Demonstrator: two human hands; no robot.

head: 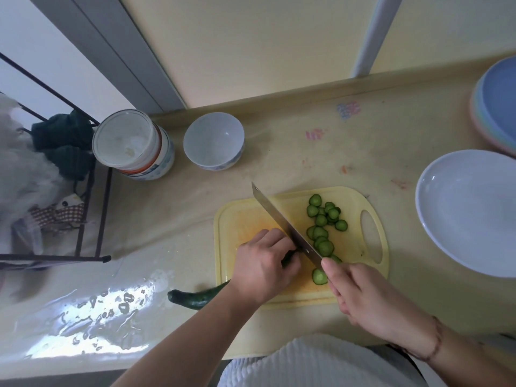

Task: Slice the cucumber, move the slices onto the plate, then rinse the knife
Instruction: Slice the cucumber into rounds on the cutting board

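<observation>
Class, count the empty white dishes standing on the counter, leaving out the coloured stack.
2. A small white bowl stands at the back beside the jar; a larger white plate sits right of the cutting board. None looks hidden.

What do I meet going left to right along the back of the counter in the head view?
Lidded jar → white bowl → stacked plates at the right edge.

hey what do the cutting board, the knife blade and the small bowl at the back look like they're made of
Cutting board: pale yellow plastic by the look, matte, with a moulded rim groove and cut-out handle slot; orange staining on its surface.
Knife blade: metal, probably steel; grey with a dull sheen.
Small bowl: likely glazed ceramic; glossy white inside with highlights, and a blue pattern outside.
</observation>
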